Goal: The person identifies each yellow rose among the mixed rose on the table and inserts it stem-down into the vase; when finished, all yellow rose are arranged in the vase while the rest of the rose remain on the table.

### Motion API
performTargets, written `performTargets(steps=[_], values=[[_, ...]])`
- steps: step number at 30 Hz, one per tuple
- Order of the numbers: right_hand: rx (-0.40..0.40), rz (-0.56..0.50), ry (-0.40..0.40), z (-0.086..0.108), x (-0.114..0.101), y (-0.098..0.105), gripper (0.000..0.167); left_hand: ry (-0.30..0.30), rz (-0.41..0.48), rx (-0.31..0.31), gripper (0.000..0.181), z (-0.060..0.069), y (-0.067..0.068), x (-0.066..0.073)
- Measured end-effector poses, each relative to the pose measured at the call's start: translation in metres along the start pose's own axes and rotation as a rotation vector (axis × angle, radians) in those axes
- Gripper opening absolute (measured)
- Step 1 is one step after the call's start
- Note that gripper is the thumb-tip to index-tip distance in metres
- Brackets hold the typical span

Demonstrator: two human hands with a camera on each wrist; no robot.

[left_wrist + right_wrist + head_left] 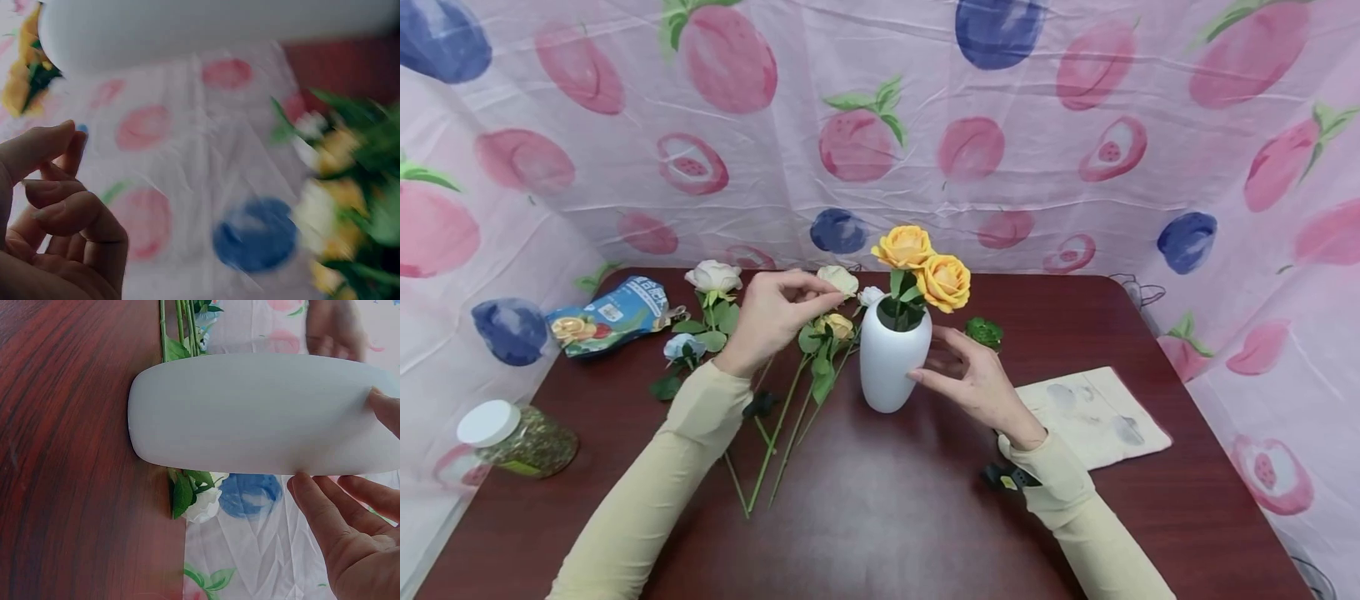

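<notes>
While gripping the vase with right hand, had left hand empty, yellow roses in the vase, and loose flowers beside it seemingly unplaced.

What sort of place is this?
It looks like a curtained-off tabletop, perhaps a makeshift space for arranging flowers, though I can't tell in what building. Fruit-print cloth surrounds a dark table, and there's a white vase with yellow roses.
</notes>
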State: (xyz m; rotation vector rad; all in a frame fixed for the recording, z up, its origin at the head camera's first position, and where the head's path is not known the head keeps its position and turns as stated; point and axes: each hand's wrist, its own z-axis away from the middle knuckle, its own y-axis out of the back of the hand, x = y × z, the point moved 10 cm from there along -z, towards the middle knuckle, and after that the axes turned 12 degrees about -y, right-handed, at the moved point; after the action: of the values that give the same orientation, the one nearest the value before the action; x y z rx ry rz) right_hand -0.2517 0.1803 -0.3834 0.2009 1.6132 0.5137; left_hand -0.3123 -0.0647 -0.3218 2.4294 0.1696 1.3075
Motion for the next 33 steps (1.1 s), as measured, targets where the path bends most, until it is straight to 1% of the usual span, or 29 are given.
performTargets(steps=[3,5,8,10,12,14,16,19,23,30,33], values=[[0.000,0.007,0.000,0.000,0.000,0.001,0.058,0.075,-0.167,-0.046,0.016,0.015,0.012,-0.027],[-0.001,0.013,-0.002,0.000,0.001,0.000,0.058,0.113,-0.275,-0.074,0.016,0.026,0.021,-0.044],[-0.001,0.020,-0.005,0.001,0.001,0.000,0.058,0.148,-0.387,-0.091,0.017,0.041,0.036,-0.065],[-0.001,0.017,-0.004,0.001,0.001,0.000,0.058,0.174,-0.422,-0.104,0.019,0.049,0.044,-0.076],[-0.001,0.012,-0.001,0.001,0.001,0.000,0.058,0.213,-0.428,-0.141,0.021,0.057,0.047,-0.086],[0.000,0.008,0.005,0.001,0.000,0.001,0.057,0.254,-0.422,-0.184,0.022,0.063,0.048,-0.094],[-0.001,0.005,0.010,0.000,-0.001,0.001,0.057,0.295,-0.401,-0.225,0.024,0.068,0.046,-0.102],[-0.002,0.006,0.010,0.000,-0.001,0.000,0.057,0.325,-0.387,-0.273,0.026,0.071,0.041,-0.110],[-0.002,0.004,0.001,0.000,0.000,0.000,0.057,0.334,-0.379,-0.319,0.026,0.073,0.034,-0.116],[-0.002,0.003,0.002,0.000,0.000,0.000,0.057,0.298,-0.380,-0.357,0.017,0.076,0.027,-0.118],[0.002,0.011,0.002,0.000,0.000,0.000,0.057,0.304,-0.379,-0.371,0.016,0.078,0.025,-0.120]])
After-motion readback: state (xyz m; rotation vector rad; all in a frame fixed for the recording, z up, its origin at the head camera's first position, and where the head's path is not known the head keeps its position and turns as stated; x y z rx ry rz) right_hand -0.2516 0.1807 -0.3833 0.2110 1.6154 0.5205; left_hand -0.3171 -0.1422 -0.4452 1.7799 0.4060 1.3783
